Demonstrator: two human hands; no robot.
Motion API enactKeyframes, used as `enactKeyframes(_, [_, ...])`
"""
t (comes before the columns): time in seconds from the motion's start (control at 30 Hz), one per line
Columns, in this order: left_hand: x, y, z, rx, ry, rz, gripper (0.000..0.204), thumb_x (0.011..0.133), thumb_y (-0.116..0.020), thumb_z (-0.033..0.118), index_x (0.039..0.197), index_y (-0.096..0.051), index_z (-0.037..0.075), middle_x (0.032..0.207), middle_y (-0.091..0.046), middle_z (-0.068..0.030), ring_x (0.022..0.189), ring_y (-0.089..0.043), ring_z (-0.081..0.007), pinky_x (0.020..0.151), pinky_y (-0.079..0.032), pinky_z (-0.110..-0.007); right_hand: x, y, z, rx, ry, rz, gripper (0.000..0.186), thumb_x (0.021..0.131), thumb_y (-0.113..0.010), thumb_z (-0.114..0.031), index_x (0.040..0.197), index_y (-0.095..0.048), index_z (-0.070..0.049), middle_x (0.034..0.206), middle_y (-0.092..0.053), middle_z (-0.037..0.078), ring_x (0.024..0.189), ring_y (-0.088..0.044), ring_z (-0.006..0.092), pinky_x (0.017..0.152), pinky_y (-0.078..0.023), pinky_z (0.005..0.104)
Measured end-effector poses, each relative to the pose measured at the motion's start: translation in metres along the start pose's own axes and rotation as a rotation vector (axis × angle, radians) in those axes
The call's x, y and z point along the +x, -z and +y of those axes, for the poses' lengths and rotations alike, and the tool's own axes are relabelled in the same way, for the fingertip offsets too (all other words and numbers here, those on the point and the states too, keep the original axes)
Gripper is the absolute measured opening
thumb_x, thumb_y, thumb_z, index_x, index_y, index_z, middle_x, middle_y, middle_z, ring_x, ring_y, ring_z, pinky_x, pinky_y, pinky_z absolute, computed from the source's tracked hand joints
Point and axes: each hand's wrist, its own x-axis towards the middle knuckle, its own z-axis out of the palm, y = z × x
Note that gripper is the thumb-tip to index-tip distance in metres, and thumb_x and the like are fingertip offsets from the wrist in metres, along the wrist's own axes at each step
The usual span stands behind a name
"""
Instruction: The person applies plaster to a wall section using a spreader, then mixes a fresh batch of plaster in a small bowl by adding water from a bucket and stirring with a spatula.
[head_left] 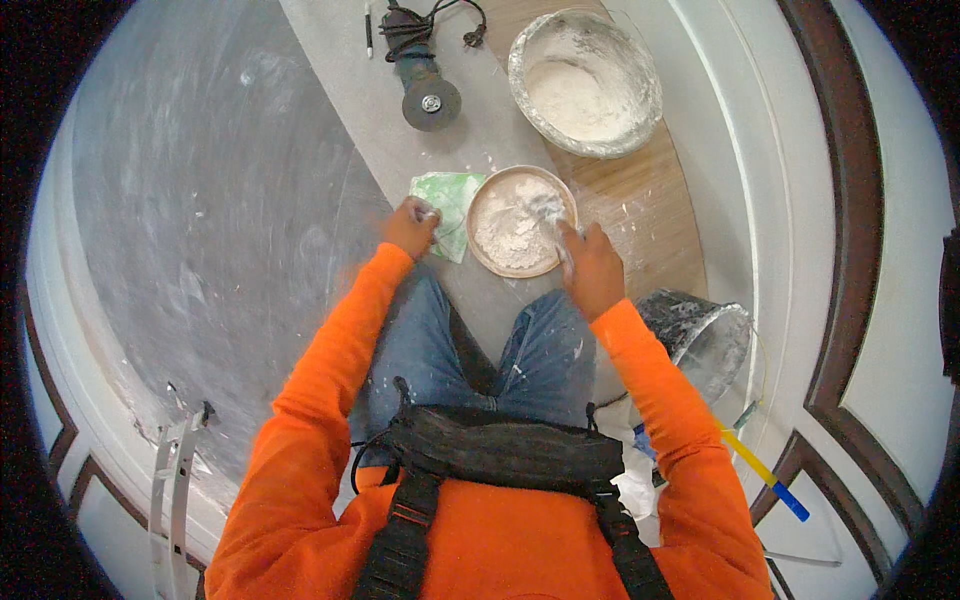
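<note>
A round shallow bowl (487,262) with a pale rim stands before me, holding lumpy whitish powder (510,218). My right hand (594,270) is closed around a powder-coated hand tool (546,208), whose working end rests in the powder at the bowl's right side; whether it is a scraper or a spoon I cannot tell. Left of the bowl lies a flat green and white packet (452,190), partly under the bowl's edge. My left hand (408,228) is at the packet's left edge, its fingers closed around something whitish that I cannot make out.
Beyond the bowl are an angle grinder (418,75) with its cord wrapped round it, a dark pen (368,32), and a large powder-caked bucket (518,85). A tipped, splattered bucket (715,345) lies by my right forearm. A yellow-and-blue handle (765,470) and a ladder (172,490) stand lower down.
</note>
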Motion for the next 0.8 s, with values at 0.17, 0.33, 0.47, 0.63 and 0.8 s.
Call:
enactKeyframes(0.17, [0.004, -0.050, -0.018, 0.180, 0.020, -0.105, 0.031, 0.086, -0.061, 0.023, 0.107, -0.049, 0.003, 0.088, -0.067, -0.0171, 0.066, -0.067, -0.0251, 0.063, -0.052, -0.039, 0.004, -0.028, -0.020, -0.021, -0.077, -0.091, 0.048, 0.078, -0.060, -0.013, 0.126, -0.051, -0.009, 0.096, -0.053, 0.019, 0.087, -0.058, 0.0372, 0.072, -0.052, 0.0451])
enactKeyframes(0.33, [0.002, -0.061, -0.034, 0.219, -0.091, -0.099, 0.034, 0.087, -0.059, 0.020, 0.116, -0.045, 0.008, 0.082, -0.067, -0.0180, 0.067, -0.067, -0.0294, 0.066, -0.053, -0.042, -0.018, -0.029, -0.034, 0.011, -0.097, -0.068, 0.047, 0.080, -0.061, -0.018, 0.125, -0.051, -0.008, 0.097, -0.055, 0.021, 0.085, -0.059, 0.0378, 0.072, -0.051, 0.0462])
enactKeyframes(0.47, [-0.009, -0.058, -0.014, 0.100, -0.090, -0.144, 0.051, 0.085, -0.055, 0.020, 0.132, -0.040, 0.008, 0.099, -0.062, -0.0296, 0.095, -0.060, -0.0450, 0.087, -0.047, -0.048, 0.012, -0.015, -0.016, -0.001, -0.192, 0.042, 0.045, 0.081, -0.061, -0.022, 0.121, -0.052, -0.005, 0.094, -0.058, 0.021, 0.083, -0.061, 0.0375, 0.072, -0.051, 0.0467])
enactKeyframes(0.63, [-0.002, -0.060, -0.029, 0.127, -0.165, -0.158, 0.063, 0.087, -0.052, 0.018, 0.145, -0.027, 0.019, 0.100, -0.062, -0.0305, 0.097, -0.060, -0.0452, 0.089, -0.046, -0.047, 0.053, -0.025, -0.037, -0.058, -0.166, -0.001, 0.042, 0.081, -0.060, -0.020, 0.118, -0.053, -0.003, 0.094, -0.059, 0.021, 0.083, -0.062, 0.0371, 0.072, -0.052, 0.0461])
enactKeyframes(0.8, [0.000, -0.058, -0.026, -0.063, -0.077, -0.254, 0.058, 0.089, -0.047, 0.018, 0.144, -0.030, 0.021, 0.105, -0.061, -0.0292, 0.095, -0.061, -0.0427, 0.088, -0.048, -0.044, 0.039, -0.038, -0.078, -0.057, -0.004, -0.086, 0.044, 0.077, -0.060, -0.014, 0.120, -0.053, -0.004, 0.095, -0.057, 0.020, 0.086, -0.060, 0.0360, 0.071, -0.053, 0.0428])
